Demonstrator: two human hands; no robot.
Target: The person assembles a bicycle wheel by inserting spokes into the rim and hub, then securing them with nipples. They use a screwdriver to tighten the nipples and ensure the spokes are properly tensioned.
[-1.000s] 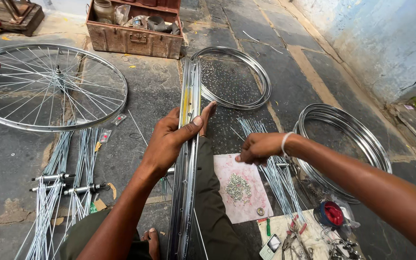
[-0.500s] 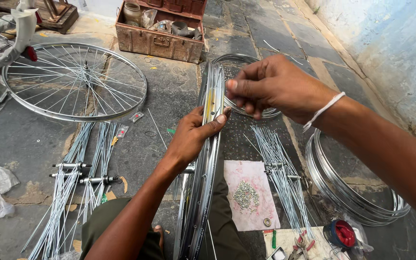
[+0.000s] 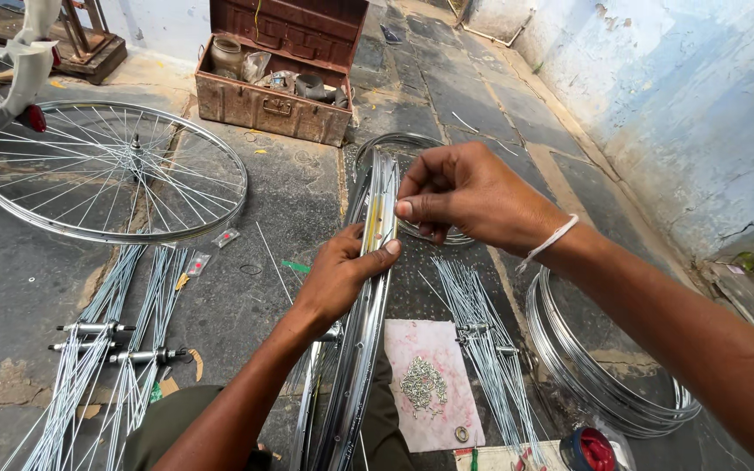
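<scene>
A shiny rim (image 3: 355,349) is standing on its edge in the lower middle of the frame. The left hand (image 3: 338,279) is gripping it from the left side, with the thumb pressing on a yellow sticker (image 3: 370,228) along the rim's inner band. The right hand (image 3: 464,194) is hovering just above the rim's top, with thumb and fingers pinching together (what they pinch is too small to tell). A white band is sitting on that wrist.

At the upper left a spoked wheel (image 3: 106,170) is lying flat. A rusty open box (image 3: 277,83) is sitting at the top middle. Bundles of spokes (image 3: 482,336) are lying at the lower left and lower right. A pink paper (image 3: 429,384) with small nuts is lying at the bottom middle, and stacked rims (image 3: 595,379) are lying at the right. A small red and white packet (image 3: 226,235) is lying near the wheel.
</scene>
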